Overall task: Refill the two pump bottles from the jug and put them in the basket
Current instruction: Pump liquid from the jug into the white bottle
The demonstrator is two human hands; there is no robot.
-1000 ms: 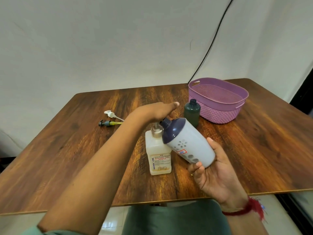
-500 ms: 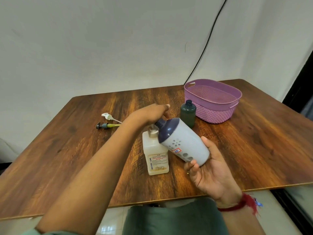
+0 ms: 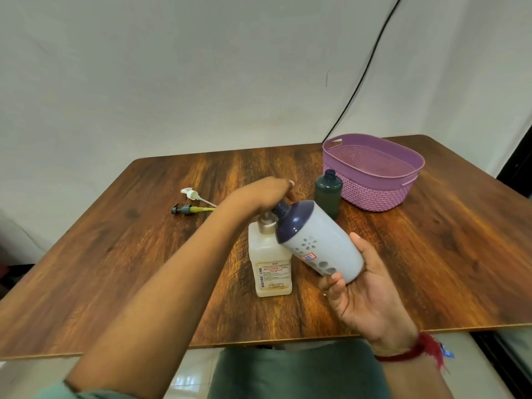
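Observation:
My right hand [image 3: 365,295] grips the white jug [image 3: 322,243] by its base and holds it tilted, dark blue top pointing up and left. My left hand [image 3: 267,194] reaches across and its fingers curl over the jug's dark cap [image 3: 280,209]. Just below the cap stands a cream pump bottle [image 3: 270,266] with a label and no pump on its neck. A dark green bottle [image 3: 328,194], also without a pump, stands beside the purple basket [image 3: 374,194]; I see nothing in the basket.
Two removed pump heads lie on the wooden table [image 3: 129,254] at the left: a white one [image 3: 190,194] and a dark one with a yellow tube [image 3: 185,210]. A black cable [image 3: 359,82] runs down the wall behind the basket.
My left hand's fingers, straight a second ago, have curled down over the jug's cap. The jug stays tilted in my right hand.

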